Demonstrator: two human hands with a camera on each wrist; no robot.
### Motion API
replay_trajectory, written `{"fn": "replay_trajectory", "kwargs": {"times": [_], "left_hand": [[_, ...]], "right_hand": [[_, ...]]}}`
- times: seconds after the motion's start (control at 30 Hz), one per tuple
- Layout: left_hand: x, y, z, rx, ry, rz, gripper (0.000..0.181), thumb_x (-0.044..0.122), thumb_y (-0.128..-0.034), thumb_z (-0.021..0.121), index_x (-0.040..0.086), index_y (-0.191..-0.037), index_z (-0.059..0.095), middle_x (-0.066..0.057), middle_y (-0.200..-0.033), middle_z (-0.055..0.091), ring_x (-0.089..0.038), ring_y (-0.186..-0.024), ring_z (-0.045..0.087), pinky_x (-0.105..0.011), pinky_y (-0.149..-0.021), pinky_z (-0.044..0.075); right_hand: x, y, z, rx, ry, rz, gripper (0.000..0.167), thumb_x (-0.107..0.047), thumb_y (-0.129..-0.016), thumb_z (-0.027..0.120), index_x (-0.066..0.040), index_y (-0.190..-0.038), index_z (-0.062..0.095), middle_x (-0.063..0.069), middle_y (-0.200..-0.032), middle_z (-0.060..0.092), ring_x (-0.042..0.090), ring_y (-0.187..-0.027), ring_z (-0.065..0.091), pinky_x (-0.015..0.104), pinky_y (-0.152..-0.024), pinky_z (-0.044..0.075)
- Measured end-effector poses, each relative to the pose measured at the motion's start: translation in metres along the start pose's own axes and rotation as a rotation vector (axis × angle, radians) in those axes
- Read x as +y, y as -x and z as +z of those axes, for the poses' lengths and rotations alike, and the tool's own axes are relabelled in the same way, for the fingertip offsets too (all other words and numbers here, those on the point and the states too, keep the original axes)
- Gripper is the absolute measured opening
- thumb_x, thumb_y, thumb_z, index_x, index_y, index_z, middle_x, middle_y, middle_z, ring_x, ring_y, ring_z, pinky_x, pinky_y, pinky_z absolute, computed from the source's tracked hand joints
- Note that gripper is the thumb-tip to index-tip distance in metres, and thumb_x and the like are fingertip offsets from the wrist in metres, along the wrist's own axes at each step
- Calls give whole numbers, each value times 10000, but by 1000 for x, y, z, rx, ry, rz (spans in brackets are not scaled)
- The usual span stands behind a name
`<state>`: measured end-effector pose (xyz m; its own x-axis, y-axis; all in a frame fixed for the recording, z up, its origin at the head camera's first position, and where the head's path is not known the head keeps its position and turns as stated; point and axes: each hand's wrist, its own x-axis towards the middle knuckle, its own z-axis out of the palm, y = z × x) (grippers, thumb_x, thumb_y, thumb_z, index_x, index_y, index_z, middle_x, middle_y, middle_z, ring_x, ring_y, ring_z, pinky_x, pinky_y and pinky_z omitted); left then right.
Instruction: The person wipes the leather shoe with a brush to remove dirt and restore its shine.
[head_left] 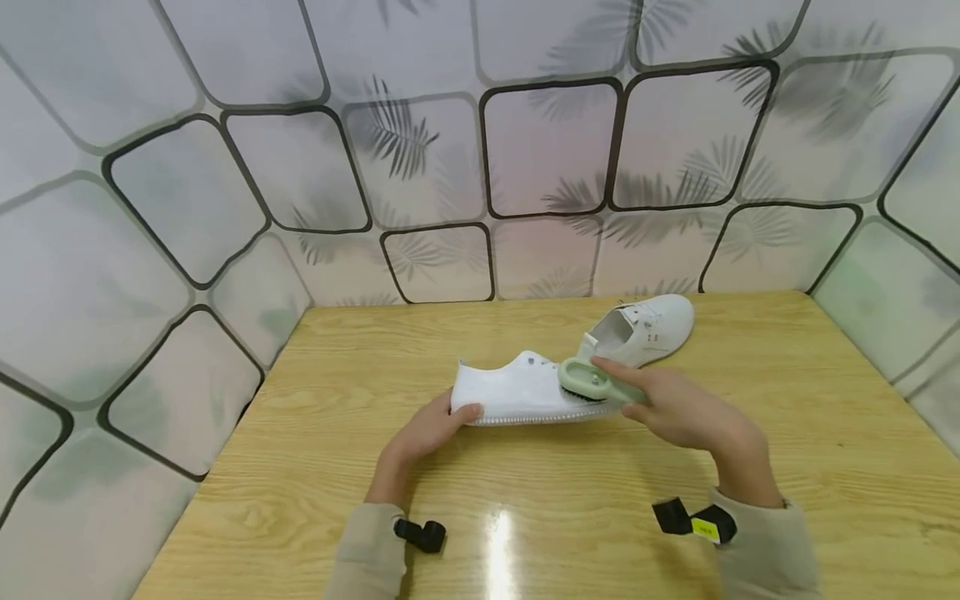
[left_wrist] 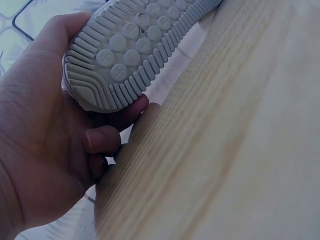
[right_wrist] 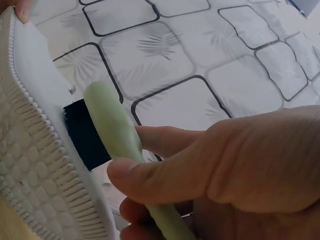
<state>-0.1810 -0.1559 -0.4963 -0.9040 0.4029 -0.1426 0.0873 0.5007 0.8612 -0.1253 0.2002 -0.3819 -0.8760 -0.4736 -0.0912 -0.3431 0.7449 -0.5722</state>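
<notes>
White shoe point(head_left: 510, 390) and brush point(head_left: 576, 372) meet above a wood-grain worktop point(head_left: 360, 358).
Left hand point(head_left: 433, 429) grips the smooth heel, thumb on the side, ribbed, studded sole point(left_wrist: 135, 42) tilted toward the near edge; dark bristles point(right_wrist: 85, 137) touch the front; a second shoe point(head_left: 663, 325) lies nearer the far edge; right hand point(head_left: 686, 412), index finger extended, grips the pale-green handle point(right_wrist: 167, 218).

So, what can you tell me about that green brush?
The brush looks like smooth, pale-green plastic, with a rounded head, a slimmer handle and dark bristles. The right hand grips it by the handle. It is held above the table, bristles against the white shoe in the left hand, toward the toe.
</notes>
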Motion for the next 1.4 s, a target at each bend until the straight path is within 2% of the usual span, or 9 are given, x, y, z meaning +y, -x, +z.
{"fn": "replay_trajectory", "kwargs": {"times": [0.1, 0.2, 0.27, 0.47, 0.6, 0.7, 0.93, 1.2, 1.4], "left_hand": [[0, 0, 1, -3, 1, 1, 678, 543, -977, 544, 138, -1500, 396, -74, -1378, 550, -224, -1227, 524, -483, -1057, 384], [0, 0, 2, -1, 3, 0, 681, 539, -975, 552, 140, -1504, 392, -72, -1380, 549, -222, -1229, 523, -486, -1059, 383], [0, 0, 2, 2, 5, -3, 683, 545, -973, 550, 142, -1503, 395, -72, -1378, 550, -222, -1224, 524, -482, -1060, 383], [-1, 1, 1, 7, 1, 0, 680, 543, -978, 543, 135, -1501, 397, -76, -1374, 553, -220, -1213, 530, -487, -1052, 390], [-2, 1, 2, 4, -3, 6, 651, 510, -989, 546, 122, -1494, 405, -85, -1365, 558, -222, -1204, 532, -488, -1044, 394], [-3, 0, 2, 3, 2, 2, 639, 499, -991, 549, 127, -1491, 410, -85, -1366, 558, -222, -1206, 530, -485, -1048, 389], [2, 2, 1, 5, 8, -5, 654, 487, -992, 553, 118, -1507, 390, -96, -1384, 548, -233, -1226, 523, -490, -1056, 386], [-2, 0, 2, 10, 7, -13, 634, 462, -998, 558, 125, -1509, 392, -98, -1397, 544, -241, -1244, 519, -504, -1064, 381], [0, 1, 1, 21, 11, -9, 630, 477, -986, 571, 136, -1492, 416, -88, -1369, 561, -229, -1219, 529, -492, -1053, 388]], "right_hand": [[1, 1, 0, -11, -12, -24, 683, -72, -955, 630, -176, -1561, 332, 77, -899, 606, 135, -657, 459, 353, -711, 450], [6, 8, -4, -19, -19, -43, 665, -60, -945, 641, -136, -1545, 364, 180, -1269, 619, 218, -953, 588, 420, -827, 492], [10, 11, -7, -24, -28, -22, 667, -59, -946, 636, -138, -1547, 358, 208, -1408, 530, 237, -976, 591, 436, -823, 496], [13, 9, -9, -10, -7, 14, 700, -98, -966, 613, -225, -1576, 294, 194, -1159, 613, 156, -678, 471, 372, -709, 431], [12, 9, -7, -21, -10, -34, 680, -103, -961, 626, -208, -1564, 329, 207, -1311, 592, 227, -941, 595, 465, -854, 490], [14, 14, -9, -16, 0, -32, 655, -95, -951, 637, -161, -1545, 369, 216, -1473, 469, 266, -1164, 532, 517, -936, 466], [14, 12, -11, 0, 35, 15, 680, -124, -965, 624, -209, -1567, 320, 232, -1328, 573, 194, -840, 533, 406, -780, 439], [20, 19, -10, 11, 0, -31, 650, -95, -941, 648, -149, -1535, 389, 209, -1423, 519, 315, -1163, 560, 513, -905, 480], [24, 18, -14, 20, 26, 24, 680, -112, -957, 629, -210, -1562, 335, 184, -1240, 582, 166, -719, 489, 362, -712, 411]]}}
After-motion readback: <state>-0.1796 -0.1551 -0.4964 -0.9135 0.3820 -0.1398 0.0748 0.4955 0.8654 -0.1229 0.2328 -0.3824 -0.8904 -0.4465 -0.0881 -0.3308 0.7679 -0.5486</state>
